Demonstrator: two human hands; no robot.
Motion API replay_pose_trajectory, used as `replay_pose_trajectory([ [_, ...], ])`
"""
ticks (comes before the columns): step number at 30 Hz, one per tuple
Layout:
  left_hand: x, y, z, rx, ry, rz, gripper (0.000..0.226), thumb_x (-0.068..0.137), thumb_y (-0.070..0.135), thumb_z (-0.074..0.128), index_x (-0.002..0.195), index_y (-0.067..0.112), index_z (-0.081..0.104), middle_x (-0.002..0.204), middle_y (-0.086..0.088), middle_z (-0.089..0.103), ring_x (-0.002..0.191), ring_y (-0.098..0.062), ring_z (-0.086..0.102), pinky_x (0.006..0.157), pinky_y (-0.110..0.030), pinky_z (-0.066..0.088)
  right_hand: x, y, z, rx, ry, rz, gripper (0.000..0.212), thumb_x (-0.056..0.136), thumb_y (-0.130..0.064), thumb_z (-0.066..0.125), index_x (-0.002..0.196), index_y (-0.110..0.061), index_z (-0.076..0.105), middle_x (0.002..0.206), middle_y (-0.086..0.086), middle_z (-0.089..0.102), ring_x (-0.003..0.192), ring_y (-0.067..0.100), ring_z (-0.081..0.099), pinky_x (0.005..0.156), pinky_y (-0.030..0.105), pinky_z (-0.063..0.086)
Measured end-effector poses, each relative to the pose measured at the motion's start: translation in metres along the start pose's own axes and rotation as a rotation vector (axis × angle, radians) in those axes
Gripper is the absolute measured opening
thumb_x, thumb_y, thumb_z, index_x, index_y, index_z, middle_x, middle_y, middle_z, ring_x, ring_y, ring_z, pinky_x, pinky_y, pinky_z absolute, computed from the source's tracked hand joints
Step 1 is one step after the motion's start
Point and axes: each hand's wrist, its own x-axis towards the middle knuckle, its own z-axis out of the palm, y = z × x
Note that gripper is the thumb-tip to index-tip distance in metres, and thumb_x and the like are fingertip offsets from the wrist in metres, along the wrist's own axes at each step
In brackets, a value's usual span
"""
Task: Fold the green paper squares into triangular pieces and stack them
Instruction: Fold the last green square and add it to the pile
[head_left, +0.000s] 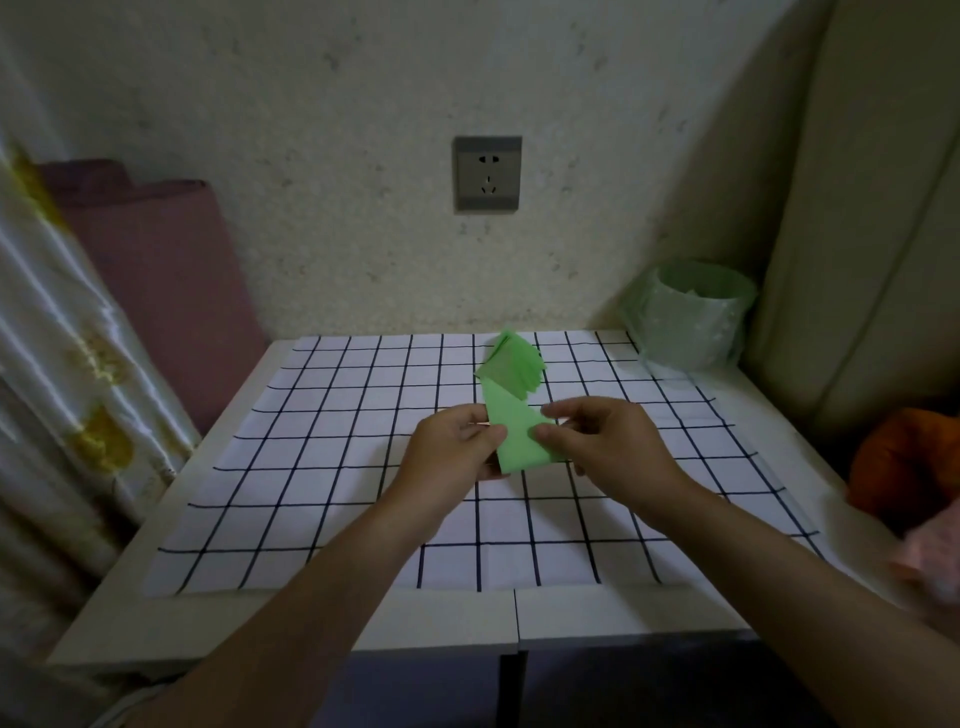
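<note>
A green paper piece (514, 434), partly folded with a pointed top, is held above the middle of the checked cloth (363, 467). My left hand (452, 447) pinches its left edge and my right hand (597, 441) pinches its right side, thumb on top. Behind it, toward the far edge of the cloth, lies a fanned pile of green paper (514, 369); I cannot tell whether those sheets are folded. The lower part of the held piece is partly hidden by my fingers.
A small bin lined with a green bag (691, 312) stands at the table's back right corner. A wall with a socket (487, 174) lies behind. A curtain (62, 338) hangs left, an orange object (904, 462) sits right. The white table edge (467, 618) is near me.
</note>
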Motion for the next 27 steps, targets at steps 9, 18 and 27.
replay_pose_trajectory([
  [9, 0.003, 0.010, -0.015, 0.179, -0.040, 0.186, 0.047, 0.094, 0.001, 0.060, 0.128, 0.033, 0.059, 0.112, -0.006, 0.065, 0.085, -0.020, 0.074, 0.068, -0.040, 0.062, 0.001, -0.001, -0.009, 0.021, -0.111, 0.062, 0.006, 0.084, -0.020, 0.077, 0.087, -0.015, 0.078, 0.069, 0.001, 0.071, 0.055, 0.009, 0.055, 0.053, 0.023, 0.048],
  [18, 0.000, 0.025, -0.036, 0.254, -0.200, 0.107, 0.028, 0.085, -0.008, 0.067, 0.106, 0.010, 0.073, 0.084, -0.021, 0.073, 0.075, -0.028, 0.075, 0.067, -0.027, 0.060, 0.001, -0.003, -0.022, 0.044, -0.279, 0.124, 0.007, 0.085, -0.017, 0.076, 0.089, -0.013, 0.079, 0.074, 0.004, 0.072, 0.061, 0.015, 0.055, 0.054, 0.026, 0.044],
  [27, -0.003, 0.028, -0.045, 0.305, -0.258, 0.080, 0.023, 0.080, -0.009, 0.072, 0.097, 0.006, 0.075, 0.075, -0.018, 0.074, 0.072, -0.030, 0.074, 0.069, -0.030, 0.061, 0.005, -0.003, -0.027, 0.028, -0.398, 0.149, 0.010, 0.084, -0.019, 0.076, 0.092, -0.014, 0.080, 0.082, 0.006, 0.073, 0.066, 0.015, 0.056, 0.061, 0.027, 0.046],
])
